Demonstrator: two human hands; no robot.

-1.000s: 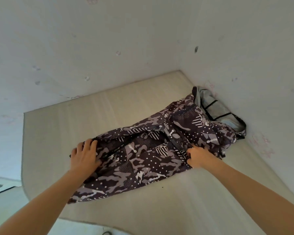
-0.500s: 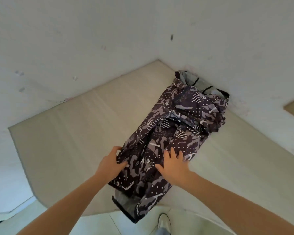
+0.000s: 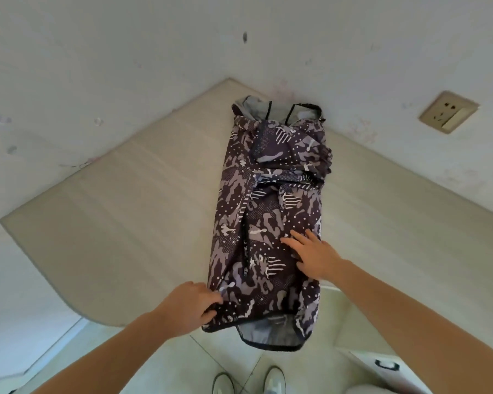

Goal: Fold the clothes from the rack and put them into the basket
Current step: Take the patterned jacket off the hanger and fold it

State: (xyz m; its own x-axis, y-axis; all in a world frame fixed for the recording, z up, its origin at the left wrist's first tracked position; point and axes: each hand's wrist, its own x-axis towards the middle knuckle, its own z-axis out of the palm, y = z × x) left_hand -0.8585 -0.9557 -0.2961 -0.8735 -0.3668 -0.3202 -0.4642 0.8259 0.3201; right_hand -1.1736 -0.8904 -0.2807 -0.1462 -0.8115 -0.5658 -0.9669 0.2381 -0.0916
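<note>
A dark purple camouflage-patterned jacket (image 3: pixel 271 211) with a grey lining lies lengthwise on the beige table (image 3: pixel 120 211), folded into a long narrow strip. Its hood end points to the wall corner and its hem hangs over the table's near edge. My left hand (image 3: pixel 190 304) grips the hem's lower left corner. My right hand (image 3: pixel 313 254) lies flat with spread fingers on the jacket's lower right part. No rack or basket shows in this view.
White walls meet in a corner behind the table. A wall socket (image 3: pixel 447 111) sits on the right wall. Below the table edge are a tiled floor (image 3: pixel 182 362), the tips of two white shoes (image 3: pixel 248 381) and a white object (image 3: pixel 387 365) at lower right.
The jacket has swung from slanting to pointing straight away from me, and its hem now hangs over the table edge. My left hand went down to the hem corner; my right hand stays flat on it.
</note>
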